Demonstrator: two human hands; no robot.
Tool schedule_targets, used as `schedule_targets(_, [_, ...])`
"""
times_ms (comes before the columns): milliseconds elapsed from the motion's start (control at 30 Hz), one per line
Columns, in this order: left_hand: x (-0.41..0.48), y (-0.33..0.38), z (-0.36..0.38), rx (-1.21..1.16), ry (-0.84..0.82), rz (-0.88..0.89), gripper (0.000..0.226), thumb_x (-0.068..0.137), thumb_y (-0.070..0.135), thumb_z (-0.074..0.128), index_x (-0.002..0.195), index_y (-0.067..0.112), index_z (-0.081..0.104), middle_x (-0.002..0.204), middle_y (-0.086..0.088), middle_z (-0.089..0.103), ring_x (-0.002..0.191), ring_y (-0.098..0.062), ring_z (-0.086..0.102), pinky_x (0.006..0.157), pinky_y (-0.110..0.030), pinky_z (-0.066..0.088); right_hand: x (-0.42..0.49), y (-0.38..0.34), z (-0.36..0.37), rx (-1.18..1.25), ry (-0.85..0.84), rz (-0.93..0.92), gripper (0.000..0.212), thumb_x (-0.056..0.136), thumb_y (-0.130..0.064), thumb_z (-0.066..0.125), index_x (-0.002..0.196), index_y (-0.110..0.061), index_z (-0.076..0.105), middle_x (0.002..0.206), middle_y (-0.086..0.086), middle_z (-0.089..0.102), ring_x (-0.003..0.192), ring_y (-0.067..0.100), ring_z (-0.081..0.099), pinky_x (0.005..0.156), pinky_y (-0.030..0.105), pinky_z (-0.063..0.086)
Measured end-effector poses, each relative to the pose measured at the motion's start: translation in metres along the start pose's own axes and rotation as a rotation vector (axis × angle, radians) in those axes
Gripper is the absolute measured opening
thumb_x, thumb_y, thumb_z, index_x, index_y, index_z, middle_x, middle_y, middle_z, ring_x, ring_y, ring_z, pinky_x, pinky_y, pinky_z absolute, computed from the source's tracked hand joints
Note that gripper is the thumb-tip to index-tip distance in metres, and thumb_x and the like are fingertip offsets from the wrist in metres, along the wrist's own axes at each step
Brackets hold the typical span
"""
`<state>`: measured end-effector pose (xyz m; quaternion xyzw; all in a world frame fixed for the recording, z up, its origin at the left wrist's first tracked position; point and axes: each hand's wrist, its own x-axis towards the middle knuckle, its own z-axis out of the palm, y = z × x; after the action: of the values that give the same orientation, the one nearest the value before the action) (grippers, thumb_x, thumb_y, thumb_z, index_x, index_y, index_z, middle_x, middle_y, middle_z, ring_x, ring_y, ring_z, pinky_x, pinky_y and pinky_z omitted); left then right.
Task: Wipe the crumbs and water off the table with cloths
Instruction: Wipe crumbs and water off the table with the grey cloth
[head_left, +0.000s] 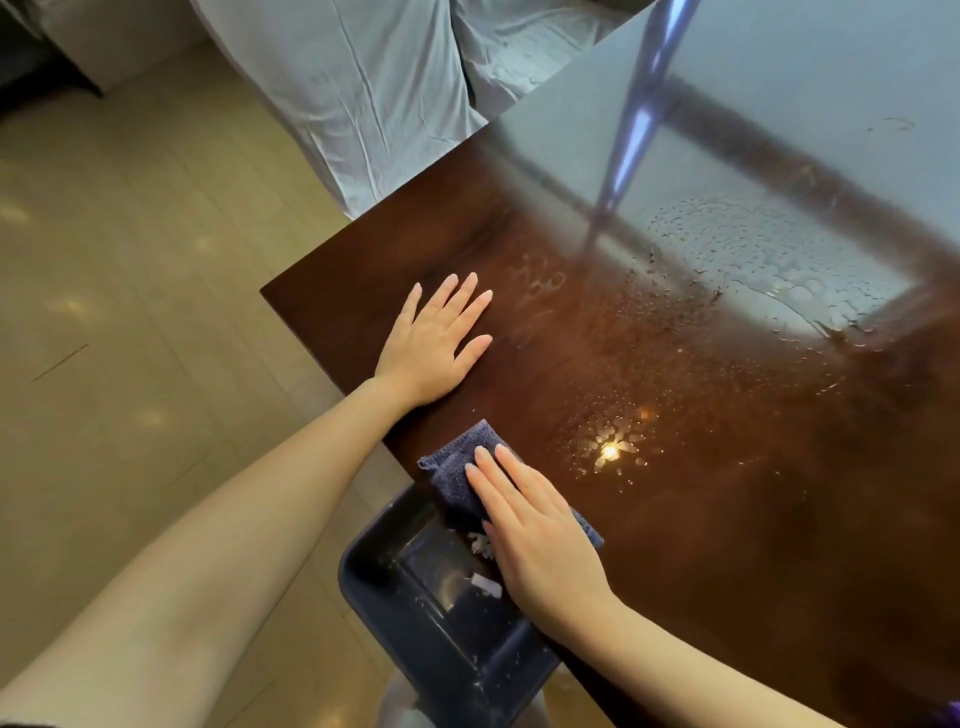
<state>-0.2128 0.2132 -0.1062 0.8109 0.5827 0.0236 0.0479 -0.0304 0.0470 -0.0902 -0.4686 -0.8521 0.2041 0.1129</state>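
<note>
A glossy dark brown table (727, 519) fills the right of the view. Water drops (727, 249) bead across its far middle, with more around a light glare (610, 449). My left hand (434, 345) lies flat, fingers spread, on the table near its left edge and holds nothing. My right hand (530, 525) presses flat on a dark blue cloth (460, 467) at the table's left edge. Just below that edge sits a dark blue bin (415, 613) with pale crumbs (480, 545) inside it.
Beige floor tiles (130, 312) spread out to the left. A piece of furniture under a pale grey cover (363, 88) stands beyond the table's far corner. Faint wipe smears (540, 278) mark the wood ahead of my left hand.
</note>
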Motion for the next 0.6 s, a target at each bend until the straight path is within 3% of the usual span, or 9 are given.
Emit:
schedule_targets(67, [0.000, 0.000, 0.001, 0.007, -0.009, -0.004, 0.056, 0.094, 0.049, 0.020, 0.145, 0.027, 0.014, 0.157, 0.000, 0.013, 0.144, -0.017, 0.006, 0.116, -0.046, 0.003, -0.003, -0.008, 0.006, -0.014, -0.006, -0.024, 0.048, 0.094, -0.024, 0.039, 0.141, -0.015, 0.033, 0.148, 0.002, 0.039, 0.140, 0.016, 0.021, 0.113, 0.038, 0.021])
schedule_targets(233, [0.000, 0.001, 0.001, 0.001, -0.006, -0.001, 0.058, 0.092, 0.052, 0.014, 0.145, 0.027, 0.013, 0.157, 0.001, 0.012, 0.144, -0.017, 0.005, 0.117, -0.045, 0.002, -0.007, -0.024, 0.013, -0.012, -0.033, -0.066, 0.069, 0.078, -0.014, 0.073, 0.137, -0.018, 0.038, 0.144, -0.001, 0.045, 0.137, 0.014, 0.025, 0.110, 0.036, 0.021])
schedule_targets(300, [0.000, 0.002, 0.002, -0.006, -0.003, 0.002, 0.058, 0.092, 0.053, 0.013, 0.145, 0.027, 0.013, 0.157, 0.001, 0.012, 0.144, -0.018, 0.005, 0.117, -0.045, 0.002, -0.010, -0.031, 0.015, -0.025, -0.024, -0.102, 0.062, 0.080, -0.012, 0.069, 0.135, -0.018, 0.043, 0.142, -0.002, 0.048, 0.135, 0.015, 0.034, 0.108, 0.034, 0.025])
schedule_targets(367, [0.000, 0.001, 0.002, -0.016, 0.001, 0.003, 0.059, 0.092, 0.053, 0.014, 0.145, 0.027, 0.013, 0.157, 0.001, 0.012, 0.144, -0.018, 0.005, 0.117, -0.046, 0.002, -0.013, -0.037, 0.016, -0.059, -0.029, -0.179, 0.046, 0.087, -0.012, 0.048, 0.133, -0.019, 0.047, 0.140, -0.003, 0.050, 0.132, 0.015, 0.041, 0.106, 0.030, 0.033])
schedule_targets(433, [0.000, 0.001, 0.003, -0.020, -0.004, 0.004, 0.059, 0.092, 0.054, 0.014, 0.145, 0.027, 0.012, 0.157, 0.001, 0.011, 0.144, -0.018, 0.004, 0.118, -0.047, 0.002, -0.015, -0.042, 0.016, -0.110, -0.088, -0.261, 0.048, 0.086, -0.016, 0.034, 0.131, -0.019, 0.050, 0.138, -0.003, 0.053, 0.129, 0.014, 0.046, 0.104, 0.028, 0.038])
schedule_targets(600, [0.000, 0.001, 0.002, -0.023, -0.014, 0.011, 0.061, 0.091, 0.055, 0.013, 0.145, 0.027, 0.011, 0.158, 0.001, 0.009, 0.144, -0.018, 0.002, 0.117, -0.047, 0.000, -0.012, -0.043, 0.008, -0.003, -0.081, -0.261, 0.046, 0.082, -0.011, 0.058, 0.128, -0.013, 0.054, 0.131, 0.001, 0.060, 0.122, 0.016, 0.053, 0.101, 0.027, 0.042])
